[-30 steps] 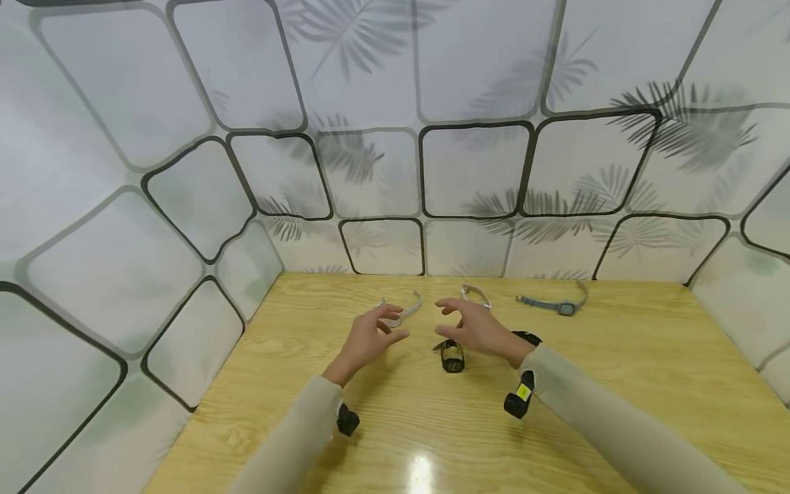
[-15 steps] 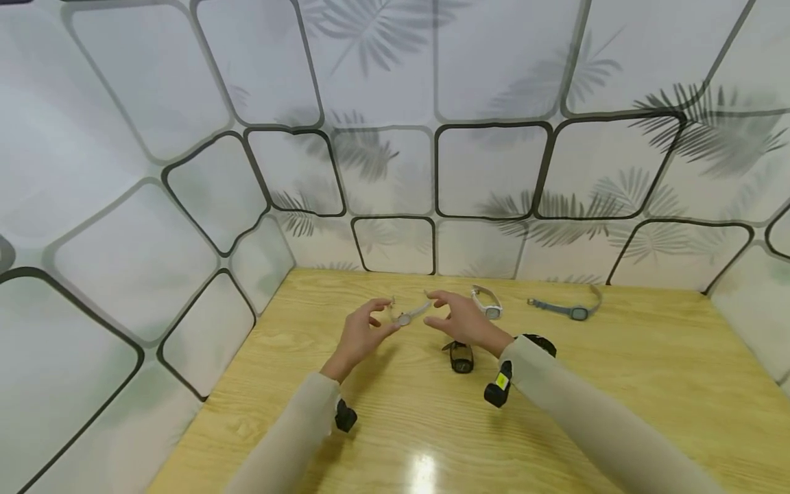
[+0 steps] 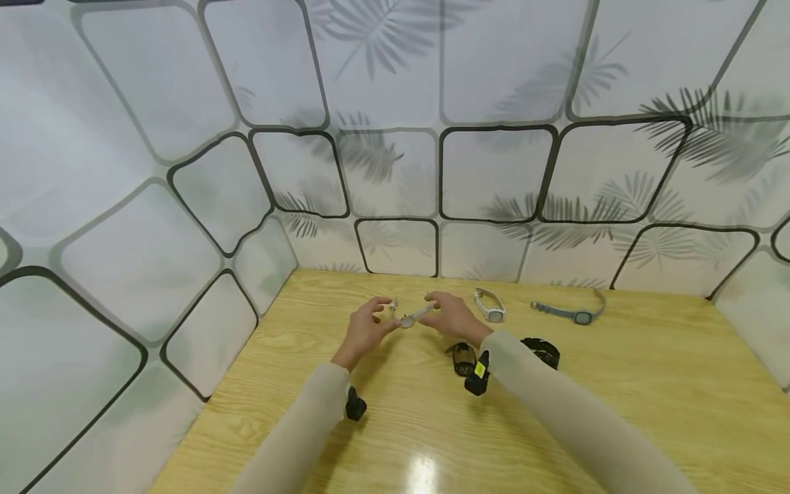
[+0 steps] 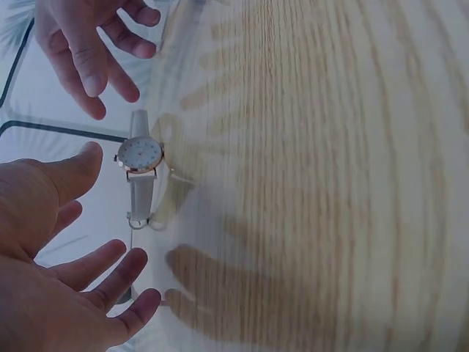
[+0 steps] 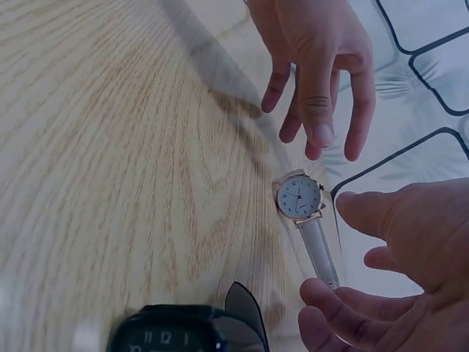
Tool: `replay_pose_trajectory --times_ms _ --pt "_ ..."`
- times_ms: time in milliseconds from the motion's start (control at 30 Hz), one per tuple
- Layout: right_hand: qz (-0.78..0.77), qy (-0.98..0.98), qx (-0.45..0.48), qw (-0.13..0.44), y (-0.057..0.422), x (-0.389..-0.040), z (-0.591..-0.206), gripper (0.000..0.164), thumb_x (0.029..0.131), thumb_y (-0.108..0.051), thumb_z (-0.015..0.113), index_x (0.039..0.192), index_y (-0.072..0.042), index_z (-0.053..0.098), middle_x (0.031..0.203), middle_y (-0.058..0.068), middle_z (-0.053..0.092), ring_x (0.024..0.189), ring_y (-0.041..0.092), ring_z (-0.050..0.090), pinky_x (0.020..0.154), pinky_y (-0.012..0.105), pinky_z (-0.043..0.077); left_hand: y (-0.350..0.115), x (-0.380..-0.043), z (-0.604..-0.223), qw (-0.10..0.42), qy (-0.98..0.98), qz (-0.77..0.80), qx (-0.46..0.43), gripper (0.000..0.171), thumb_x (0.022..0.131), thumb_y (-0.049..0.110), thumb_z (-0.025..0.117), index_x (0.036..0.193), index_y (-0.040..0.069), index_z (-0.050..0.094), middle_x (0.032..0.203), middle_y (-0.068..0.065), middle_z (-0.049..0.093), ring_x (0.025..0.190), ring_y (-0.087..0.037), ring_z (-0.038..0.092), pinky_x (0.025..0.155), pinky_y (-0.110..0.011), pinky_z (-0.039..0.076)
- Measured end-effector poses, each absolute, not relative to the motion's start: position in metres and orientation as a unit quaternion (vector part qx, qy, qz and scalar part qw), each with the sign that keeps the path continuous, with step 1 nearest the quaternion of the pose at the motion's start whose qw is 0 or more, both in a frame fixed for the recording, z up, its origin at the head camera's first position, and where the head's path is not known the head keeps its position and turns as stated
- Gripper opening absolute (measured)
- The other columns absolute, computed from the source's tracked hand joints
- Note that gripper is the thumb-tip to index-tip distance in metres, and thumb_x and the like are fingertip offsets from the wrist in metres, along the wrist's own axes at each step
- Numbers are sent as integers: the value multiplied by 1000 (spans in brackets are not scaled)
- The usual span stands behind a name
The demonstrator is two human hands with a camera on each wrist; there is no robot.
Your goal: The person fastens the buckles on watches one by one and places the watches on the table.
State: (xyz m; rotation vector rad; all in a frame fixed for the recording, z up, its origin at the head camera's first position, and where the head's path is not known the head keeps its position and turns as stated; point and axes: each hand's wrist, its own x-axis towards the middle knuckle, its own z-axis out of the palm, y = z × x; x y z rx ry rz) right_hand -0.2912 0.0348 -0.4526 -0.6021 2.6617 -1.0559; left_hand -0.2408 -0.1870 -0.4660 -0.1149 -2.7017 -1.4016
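Observation:
A wristwatch (image 3: 407, 321) with a round white dial, rose-gold case and pale strap lies on the table between the two hands. My left hand (image 3: 364, 328) is at its left strap, thumb and fingers spread apart. My right hand (image 3: 453, 317) reaches to its other strap end. In the right wrist view the right fingertips (image 5: 316, 292) are at that strap's tip, contact uncertain, while the thumb stands away from it. The left wrist view shows the dial of the watch (image 4: 141, 154) facing up, with a gap to the left thumb (image 4: 84, 165).
A black digital watch (image 3: 464, 360) lies close below the right hand, and a black-strapped item (image 3: 543, 350) is partly behind the right sleeve. Farther back lie a white watch (image 3: 495, 315) and a blue-grey watch (image 3: 582, 317). A patterned wall (image 3: 395, 178) borders the wooden table (image 3: 401, 425).
Both hands have come to either side of the pale-strapped watch. The right hand has moved left, toward its strap end. The head view has shifted slightly.

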Motion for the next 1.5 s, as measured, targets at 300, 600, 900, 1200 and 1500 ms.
replay_pose_trajectory --times_ms 300,600,900,1200,1500 --pt "-342 912 -204 100 28 -298 -457 61 100 -30 70 150 -1 49 144 24 56 130 39 55 103 54 48 -185 -251 -471 50 -898 -436 -39 48 92 18 81 133 3 64 138 -29 59 127 -46 57 101 -59 49" --pt "-338 912 -210 102 26 -303 -461 57 100 -26 70 147 2 52 145 23 55 132 40 54 106 54 46 -182 -257 -475 39 -901 -430 -45 39 91 13 80 126 0 67 140 -18 62 131 -42 56 110 -56 44" --pt "-324 913 -228 94 25 -309 -465 46 102 -25 68 139 1 62 137 22 62 126 40 57 103 54 48 -180 -260 -478 34 -909 -415 -29 34 93 18 79 121 1 71 135 -17 66 133 -40 53 112 -55 41" --pt "-301 923 -226 75 23 -313 -467 37 99 -24 72 125 2 71 125 17 70 114 36 65 95 49 53 -178 -261 -477 44 -906 -419 -32 28 93 16 79 117 1 73 131 -18 68 131 -39 56 110 -53 44" --pt "-301 922 -227 88 21 -311 -466 37 99 -20 72 129 0 70 132 17 67 119 39 63 96 50 54 -178 -261 -481 38 -904 -424 -38 22 94 14 77 113 4 74 134 -18 66 133 -39 54 110 -55 43"
